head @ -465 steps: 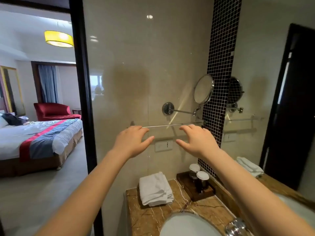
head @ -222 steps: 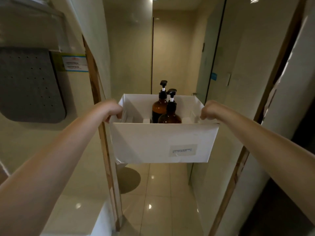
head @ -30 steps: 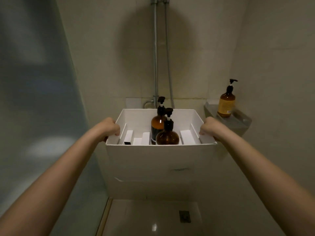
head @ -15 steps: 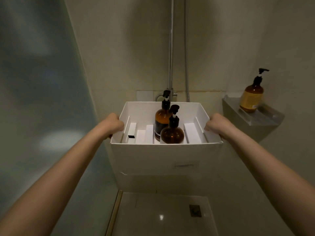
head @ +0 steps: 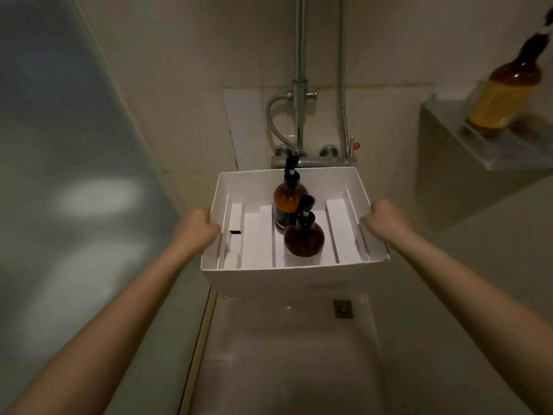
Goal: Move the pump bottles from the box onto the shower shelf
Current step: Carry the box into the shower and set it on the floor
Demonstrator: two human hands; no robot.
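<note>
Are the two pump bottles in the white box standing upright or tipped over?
Upright. Both pump bottles stand on their bases in the box, pump heads on top, one behind the other.

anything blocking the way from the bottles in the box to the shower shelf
Nothing visible blocks the way. The two pump bottles stand in the open box; the shelf is up right, where one bottle already stands, with bare space beside it.

We see the shower shelf [head: 466,145] open on its left part with an amber pump bottle [head: 505,94] occupying its right, while the shower mixer [head: 314,158] crowds the white box [head: 287,280] behind.
</note>
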